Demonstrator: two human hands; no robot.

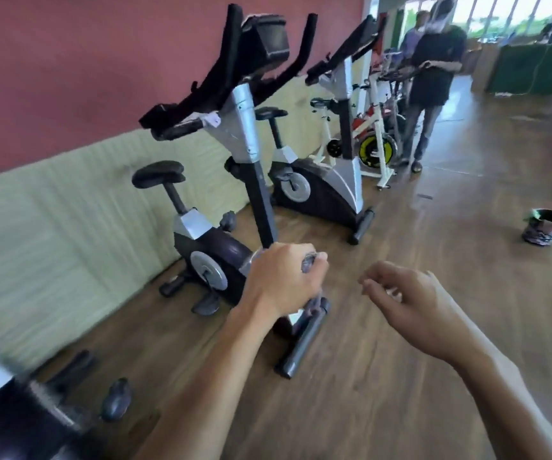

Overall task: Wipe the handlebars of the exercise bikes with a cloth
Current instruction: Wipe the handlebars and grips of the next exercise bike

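A wood-plank floor point(433, 327) is seen throughout, glossy toward the far windows point(513, 11). The left wall is red point(102, 61) above and pale green padding point(52, 210) below. Along this wall a row of exercise bikes is ranged: a nearest bike point(221, 180) in silver and black, a second bike point(331, 167) behind it, and a white spin bike point(374, 141) with a yellow flywheel beyond. Part of a further machine point(12, 400) is cut off at the lower left corner, blurred. The handlebars point(201, 94) of the nearest bike are raised above the hands, untouched. A dark bucket point(546, 226) is set on the floor at right, well apart from the bikes. Two persons point(430, 81) are observed standing at the far end of the row.

The left hand point(284, 280) is closed in a fist, its grip curled round a small grey wad, taken to be the cloth point(309, 260), though blur prevents certainty. The right hand point(410, 303) is held beside it, fingers loosely curled, nothing in its grip.
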